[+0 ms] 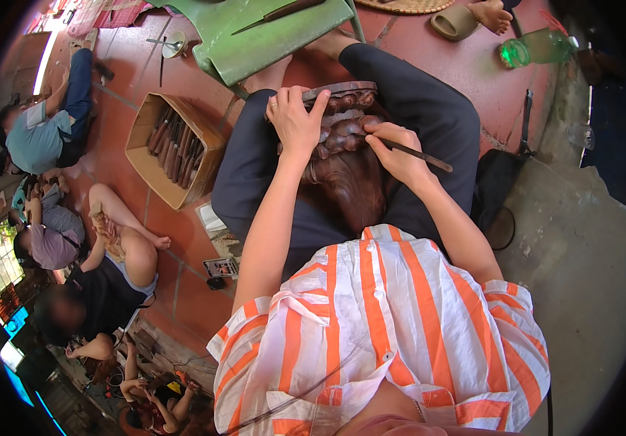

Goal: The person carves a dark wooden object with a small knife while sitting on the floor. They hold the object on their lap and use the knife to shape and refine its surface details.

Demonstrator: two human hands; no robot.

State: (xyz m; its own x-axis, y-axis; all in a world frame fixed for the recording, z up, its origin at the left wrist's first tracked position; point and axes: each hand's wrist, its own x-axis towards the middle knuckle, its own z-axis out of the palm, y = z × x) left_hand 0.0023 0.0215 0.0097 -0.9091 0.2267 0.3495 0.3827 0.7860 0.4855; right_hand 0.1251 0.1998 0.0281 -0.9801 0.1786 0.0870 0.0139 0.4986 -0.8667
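Note:
A dark brown wood carving [348, 171] with scrolled, lumpy relief lies between my legs. My left hand [297, 120] grips its far left rim, the thumb along the edge and the fingers over the side. In my right hand [398, 152] is a slim, dark, flat tool [429, 158], held like a pen. Its back end sticks out to the right, while its front end meets the carving near the raised relief. That working tip is mostly hidden by my fingers, so I cannot tell its exact kind.
To the left stands a cardboard box [141, 163] of wooden-handled tools [176, 149]. Ahead is a green plastic stool [277, 36] with a pointed tool [277, 16] on it. A phone [221, 267] lies on the tiles. A green bottle [538, 49] is at far right. Several people sit at left.

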